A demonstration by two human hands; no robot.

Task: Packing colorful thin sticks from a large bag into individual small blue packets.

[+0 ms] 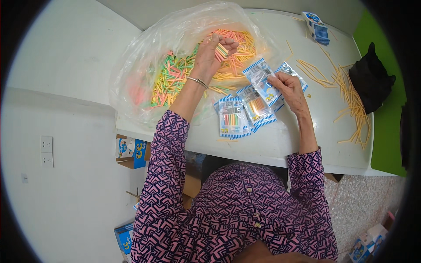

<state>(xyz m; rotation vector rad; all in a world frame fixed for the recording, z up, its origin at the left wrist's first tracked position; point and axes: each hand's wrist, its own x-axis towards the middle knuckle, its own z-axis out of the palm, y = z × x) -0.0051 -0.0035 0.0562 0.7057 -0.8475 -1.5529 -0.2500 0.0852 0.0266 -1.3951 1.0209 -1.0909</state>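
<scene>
Left hand (207,58) clasping a stick bundle (222,52), right hand (291,91) pinching a packet (262,79)!

Down beneath the table's (263,151) near edge, a carton (140,153) is showing blue and white printing with a cartoon figure. Just inside that edge, filled packets (231,119) are lying in an overlapping pile, their labels carrying blue-striped borders, dark print along the top and clear windows; one is showing a row of multicoloured sticks, another orange ones.

Over that pile, the right hand is gripping its packet between thumb and fingers at the right side, the striped top end pointing away from the near edge. I'm not able to tell whether anything is inside.

Up and to the left, the left hand is curling its fingers around the bundle, stick ends poking out toward the right, over the big clear bag (127,72) that's spreading across the left part. Loose sticks (175,72) in green, yellow and pink are filling it. Toward the right edge, pale yellow sticks (351,103) are lying beside a black bundle (372,79). Near the far right corner, blue-and-white packs (319,33) are sitting stacked.
</scene>
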